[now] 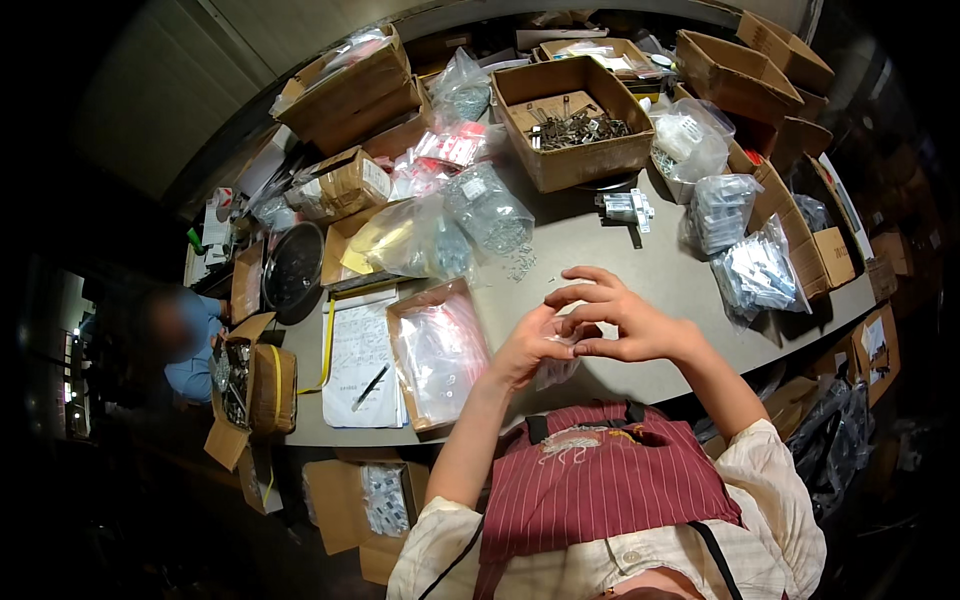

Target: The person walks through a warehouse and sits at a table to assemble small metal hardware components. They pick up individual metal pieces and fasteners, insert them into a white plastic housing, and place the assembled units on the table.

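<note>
Just above the table's near edge, my two hands are close together over a small clear plastic bag [557, 373]. My left hand [527, 348] grips the bag from the left, and its lower part hangs below the fingers. From the right comes my right hand [625, 318], its thumb and a finger pinched at the bag's upper part while the other fingers arch above. What lies inside the bag is hidden. Beyond the hands, small loose screws [522, 262] are scattered on the table, beside a large clear bag of metal hardware [487, 208].
Left of my hands stands an open box of clear plastic bags [440, 350], beside a notepad [352, 340] with a pen [370, 388]. A carton of metal parts [570, 120] sits farther back. Filled bags [760, 268] lie at right. Another person [195, 340] is at far left.
</note>
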{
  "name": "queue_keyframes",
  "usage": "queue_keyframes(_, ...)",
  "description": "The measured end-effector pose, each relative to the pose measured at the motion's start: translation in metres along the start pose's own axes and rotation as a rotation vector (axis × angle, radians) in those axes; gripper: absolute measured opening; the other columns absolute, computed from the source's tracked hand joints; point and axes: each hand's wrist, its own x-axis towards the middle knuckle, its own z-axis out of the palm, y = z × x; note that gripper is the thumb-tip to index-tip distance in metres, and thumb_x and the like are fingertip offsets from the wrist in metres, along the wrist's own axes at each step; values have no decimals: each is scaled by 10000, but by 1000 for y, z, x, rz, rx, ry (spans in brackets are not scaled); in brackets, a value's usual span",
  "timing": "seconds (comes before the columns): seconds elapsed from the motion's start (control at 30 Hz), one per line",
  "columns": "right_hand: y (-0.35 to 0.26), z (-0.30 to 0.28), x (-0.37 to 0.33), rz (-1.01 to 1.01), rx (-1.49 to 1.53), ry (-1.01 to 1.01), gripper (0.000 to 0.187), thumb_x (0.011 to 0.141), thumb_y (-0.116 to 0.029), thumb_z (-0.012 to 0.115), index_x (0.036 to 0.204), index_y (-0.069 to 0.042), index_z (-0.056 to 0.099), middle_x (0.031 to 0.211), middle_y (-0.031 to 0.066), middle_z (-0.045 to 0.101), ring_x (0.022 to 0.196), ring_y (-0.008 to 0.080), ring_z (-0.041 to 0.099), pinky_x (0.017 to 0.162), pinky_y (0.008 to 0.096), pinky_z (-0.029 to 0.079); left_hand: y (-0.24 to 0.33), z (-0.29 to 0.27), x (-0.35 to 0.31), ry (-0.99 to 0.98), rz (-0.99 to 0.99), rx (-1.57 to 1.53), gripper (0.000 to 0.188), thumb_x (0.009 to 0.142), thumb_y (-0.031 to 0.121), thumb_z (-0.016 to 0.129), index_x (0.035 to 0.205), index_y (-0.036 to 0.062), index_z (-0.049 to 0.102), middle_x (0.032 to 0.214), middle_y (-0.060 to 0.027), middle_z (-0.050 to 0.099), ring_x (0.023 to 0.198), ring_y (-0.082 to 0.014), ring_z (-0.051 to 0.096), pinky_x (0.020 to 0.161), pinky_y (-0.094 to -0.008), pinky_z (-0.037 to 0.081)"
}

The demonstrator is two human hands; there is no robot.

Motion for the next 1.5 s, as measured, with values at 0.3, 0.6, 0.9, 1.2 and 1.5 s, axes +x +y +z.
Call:
queue_keyframes(0.3,2,-1,-6,225,31,286,190,822,-59,745,988,-5,670,1003,129,700,880,303,694,761,363,552,0,19,-3,315,223,307,276,972,99,665,1221,-20,666,1064,-53,712,997,-128,652,926,-263,499)
queue_keyframes(0.6,-8,9,-10,145,24,464,162,844,-29,761,950,21,649,920,107,672,836,214,672,744,326,545,-11,36,-2,598,547,229,81,982,34,636,979,-39,672,965,-91,717,905,-151,688,820,-285,552)
queue_keyframes(0.9,-16,29,1,116,43,212,151,894,-114,693,1001,-30,626,938,154,640,884,358,621,809,429,498,4,54,-33,795,760,1079,72,892,32,692,946,-11,674,837,-130,710,776,-239,734,719,-327,568)
queue_keyframes(1.2,-37,34,30,-113,-70,-27,169,861,-143,688,890,-38,558,851,150,583,800,375,568,742,474,468,0,47,-85,905,680,663,85,932,51,677,960,-29,679,833,-66,704,785,-134,691,739,-268,542)
queue_keyframes(1.5,-55,40,61,86,357,-444,179,916,-179,702,943,-6,664,842,106,670,764,234,644,700,343,509,-18,46,-142,990,734,163,151,993,100,620,1010,-48,648,884,-81,696,822,-140,659,798,-279,520)
